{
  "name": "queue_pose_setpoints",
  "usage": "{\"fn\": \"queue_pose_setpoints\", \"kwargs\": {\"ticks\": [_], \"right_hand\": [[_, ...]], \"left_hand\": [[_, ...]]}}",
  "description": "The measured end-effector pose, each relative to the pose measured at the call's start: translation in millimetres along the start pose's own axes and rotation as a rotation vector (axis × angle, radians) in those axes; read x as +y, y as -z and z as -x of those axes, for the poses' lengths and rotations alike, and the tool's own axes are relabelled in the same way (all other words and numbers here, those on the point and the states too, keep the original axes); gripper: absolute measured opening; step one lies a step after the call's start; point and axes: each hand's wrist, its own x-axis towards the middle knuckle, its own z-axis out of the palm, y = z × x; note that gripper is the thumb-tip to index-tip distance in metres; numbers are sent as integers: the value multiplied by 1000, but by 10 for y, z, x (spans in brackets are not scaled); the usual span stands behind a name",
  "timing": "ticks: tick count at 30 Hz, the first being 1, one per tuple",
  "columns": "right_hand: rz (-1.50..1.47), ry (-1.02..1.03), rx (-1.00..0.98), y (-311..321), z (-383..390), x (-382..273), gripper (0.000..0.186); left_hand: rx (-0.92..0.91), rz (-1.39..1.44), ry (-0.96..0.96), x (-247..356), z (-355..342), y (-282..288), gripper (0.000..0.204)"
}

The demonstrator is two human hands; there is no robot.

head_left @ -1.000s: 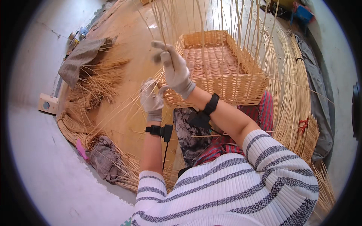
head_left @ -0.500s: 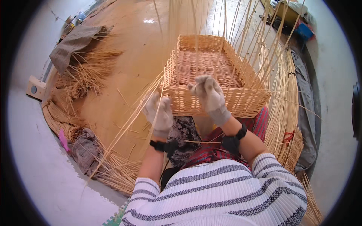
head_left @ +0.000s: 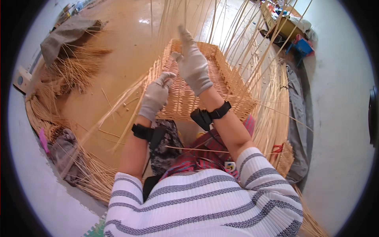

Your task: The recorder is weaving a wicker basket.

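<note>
1. Right now my right hand [head_left: 193,63] is up high, its fingers pinched shut on a thin upright stick [head_left: 184,17] that rises from the basket [head_left: 233,93].
2. My left hand [head_left: 156,96] rests on the basket's near corner, fingers curled loosely on the bendy strands [head_left: 118,108] there — I cannot tell if it grips them.
3. I think the basket is light but stiff, and it sits on the floor [head_left: 122,51] right in front of my knees.
4. I think the sticks bend easily and could snap — best held low, near the rim.
</note>
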Motion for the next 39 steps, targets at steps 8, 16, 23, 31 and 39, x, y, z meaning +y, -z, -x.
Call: {"fn": "queue_pose_setpoints", "kwargs": {"ticks": [8,16,23,31,39], "right_hand": [[-727,-640,74,611,1218,373,35],[-776,-434,291,790,735,627,45],[-229,-835,211,1365,1294,756,30],[-137,-543,116,1814,1522,1093,56],[425,-755,155,2213,1751,776,31]], "left_hand": [[375,-782,-608,-13,412,-276,52],[306,-965,-607,-127,489,-910,67],[183,-829,-841,82,496,-1423,62],[159,-1062,-676,50,376,-1983,70],[243,-133,-713,-259,456,-855,44]]}}
